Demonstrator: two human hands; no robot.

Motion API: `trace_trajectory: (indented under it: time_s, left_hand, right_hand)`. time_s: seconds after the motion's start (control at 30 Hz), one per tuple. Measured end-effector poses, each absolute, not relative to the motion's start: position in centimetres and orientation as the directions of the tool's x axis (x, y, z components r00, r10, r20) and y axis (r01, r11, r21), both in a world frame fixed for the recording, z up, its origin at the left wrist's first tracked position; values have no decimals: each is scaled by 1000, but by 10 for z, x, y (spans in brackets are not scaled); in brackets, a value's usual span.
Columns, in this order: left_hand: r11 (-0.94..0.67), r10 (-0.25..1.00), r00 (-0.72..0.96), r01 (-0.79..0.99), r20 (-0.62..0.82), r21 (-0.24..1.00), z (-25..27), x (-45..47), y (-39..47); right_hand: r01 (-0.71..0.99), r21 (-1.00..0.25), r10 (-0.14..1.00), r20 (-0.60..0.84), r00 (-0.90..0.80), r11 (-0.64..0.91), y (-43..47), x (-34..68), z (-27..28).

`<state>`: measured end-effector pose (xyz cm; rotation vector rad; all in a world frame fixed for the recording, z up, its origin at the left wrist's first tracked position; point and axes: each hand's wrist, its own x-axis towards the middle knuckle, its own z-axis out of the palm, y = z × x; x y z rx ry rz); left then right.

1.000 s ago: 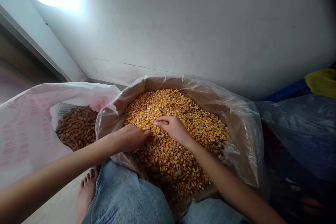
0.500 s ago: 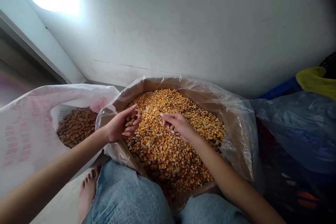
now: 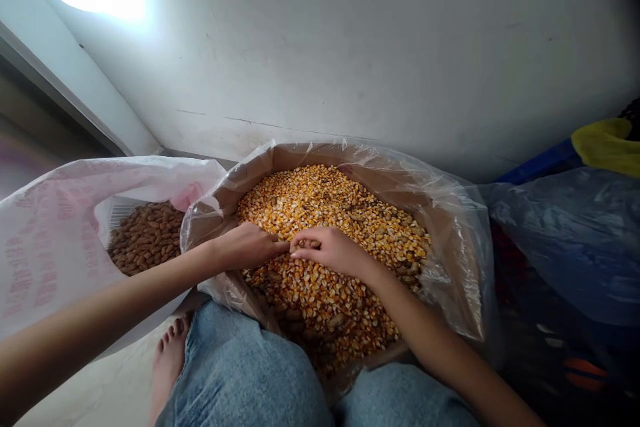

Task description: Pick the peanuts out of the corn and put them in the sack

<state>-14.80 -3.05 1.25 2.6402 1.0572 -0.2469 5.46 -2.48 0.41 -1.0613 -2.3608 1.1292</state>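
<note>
Loose yellow and white corn kernels (image 3: pixel 320 293), with unshelled peanuts scattered among them, fill a cardboard box lined with a clear plastic bag (image 3: pixel 463 260). Over the middle of the corn, my right hand (image 3: pixel 333 250) is closed around several peanuts (image 3: pixel 307 245), which show between thumb and fingers. My left hand (image 3: pixel 250 245) is palm down with fingers closed, its tips meeting the right hand's fingertips beside those peanuts. What lies under the left palm is hidden. On the left, a white bag with pink print (image 3: pixel 45 247) holds a heap of brown peanuts (image 3: pixel 147 237).
A pale wall (image 3: pixel 350 47) rises right behind the box. My knees in blue jeans (image 3: pixel 240 373) are close to its near side, with a bare foot (image 3: pixel 170 353) at left. On the right are a bluish plastic bag (image 3: pixel 575 233) and a yellow cloth (image 3: pixel 607 147).
My left hand has turned from palm up, with peanuts showing in it, to palm down and moved right to meet my right hand. The right hand has shifted slightly left.
</note>
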Motion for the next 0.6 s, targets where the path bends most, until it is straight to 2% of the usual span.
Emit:
trace_trajectory:
  time_s: [0.07, 0.1, 0.2, 0.27, 0.33, 0.4, 0.43, 0.5, 0.6]
  left_hand:
    - [-701, 641, 720, 691, -267, 178, 9, -147, -30]
    - [-701, 645, 717, 693, -265, 171, 9, -146, -29]
    - [-663, 665, 698, 716, -265, 218, 12, -145, -28]
    - [-575, 683, 682, 723, -262, 383, 17, -145, -26]
    - [-359, 727, 641, 662, -248, 657, 23, -147, -25]
    - [-22, 775, 566, 469, -281, 883, 28, -151, -26]
    - [147, 782, 536, 339, -319, 929, 29, -154, -26]
    - [400, 773, 504, 86, -386, 912, 31, -159, -27]
    - [554, 776, 472, -193, -418, 810, 31, -165, -27]
  right_hand:
    - [316, -935, 822, -52, -566, 159, -20, 57, 5]
    - [197, -980, 853, -80, -516, 27, -18, 58, 6]
    - [-170, -948, 876, -169, -451, -270, -13, 63, 7]
    - [-347, -865, 873, -185, -452, -363, -11, 66, 9]
    - [-452, -796, 873, -185, -452, -403, -9, 69, 10]
    - [-475, -775, 870, -189, -456, -417, -8, 71, 9]
    - [-455, -787, 867, -192, -460, -416, -8, 71, 7]
    - [-341, -854, 856, -202, -477, -392, -10, 68, 4]
    - [-4, -979, 844, -173, -508, -203, -19, 57, 0]
